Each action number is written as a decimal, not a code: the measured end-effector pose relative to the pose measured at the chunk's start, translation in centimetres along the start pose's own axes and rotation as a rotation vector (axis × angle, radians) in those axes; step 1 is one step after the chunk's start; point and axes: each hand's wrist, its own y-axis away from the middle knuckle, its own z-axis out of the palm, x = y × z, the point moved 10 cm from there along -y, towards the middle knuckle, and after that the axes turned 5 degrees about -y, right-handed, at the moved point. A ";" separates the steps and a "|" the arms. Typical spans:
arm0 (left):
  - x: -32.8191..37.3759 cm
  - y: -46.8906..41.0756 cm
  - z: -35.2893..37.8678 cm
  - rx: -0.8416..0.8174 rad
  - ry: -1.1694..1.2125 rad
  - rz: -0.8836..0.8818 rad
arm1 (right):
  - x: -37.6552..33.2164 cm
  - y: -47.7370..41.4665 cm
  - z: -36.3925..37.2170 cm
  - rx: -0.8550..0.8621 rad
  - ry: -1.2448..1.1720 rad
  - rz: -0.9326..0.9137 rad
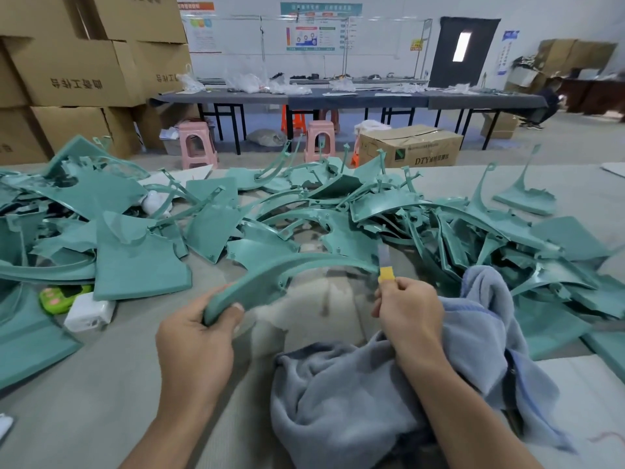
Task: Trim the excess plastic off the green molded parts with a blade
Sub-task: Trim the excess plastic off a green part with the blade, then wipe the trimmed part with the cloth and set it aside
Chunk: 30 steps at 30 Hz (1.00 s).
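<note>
We start with the grey felt-covered worktable [101, 384], our landmark for everything else. Spread across its far half lies the big heap of teal-green molded plastic parts [338, 211], curved strips and fan-shaped panels tangled together, running from the table's left edge to its right. On the table's near right side sits a crumpled blue-grey cloth [372, 394], bunched under and around our right forearm. Above the middle of the table we hold one long curved green molded strip [287, 269], arched from lower left up to the right. Our left hand [199, 336] is clenched around the strip's lower left end, thumb pressed on top and fingers wrapped beneath. Our right hand [406, 306] is closed in a fist around a small blade with a yellow handle [386, 269], whose pale metal tip points up and touches the right end of the strip (whether it is cutting in, we cannot tell). Beneath the arch of the strip, a pale cream object rests on the table, too blurred to identify. Toward the table's left edge lies a small white plastic box [88, 311], and just beside it, nearer the edge, a bright green gadget with pink buttons [57, 299]. Beyond the table's far edge stand pink plastic stools [198, 143] and stacked brown cardboard boxes [74, 69].
</note>
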 end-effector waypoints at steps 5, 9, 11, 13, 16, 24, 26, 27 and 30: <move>-3.6 -1.5 -3.0 0.191 0.137 -0.245 | -3.2 2.2 1.8 -0.082 0.111 -0.260; -4.6 -1.8 -3.1 0.194 0.192 -0.338 | -4.5 3.9 2.6 -0.138 0.400 -0.372; -4.1 -1.7 -2.7 0.156 0.169 -0.319 | -6.6 5.2 1.2 -0.013 0.492 -0.505; -3.6 -1.6 -2.0 0.106 0.186 -0.291 | -8.7 6.8 0.5 -0.030 0.440 -0.652; -2.4 -1.2 -1.0 0.013 0.224 -0.239 | -9.0 10.5 2.7 -0.505 0.432 -0.751; -2.4 -0.7 0.5 -0.116 0.285 -0.304 | -6.9 11.4 2.9 -0.652 0.378 -0.630; -2.0 -0.1 1.0 -0.139 0.324 -0.327 | -9.1 9.6 0.5 -0.388 0.093 -0.583; -1.7 0.2 1.2 -0.145 0.350 -0.342 | -10.2 9.2 -0.1 -0.283 -0.004 -0.582; -0.2 1.2 2.3 -0.185 0.425 -0.340 | -12.4 9.6 2.5 -0.234 -0.072 -0.554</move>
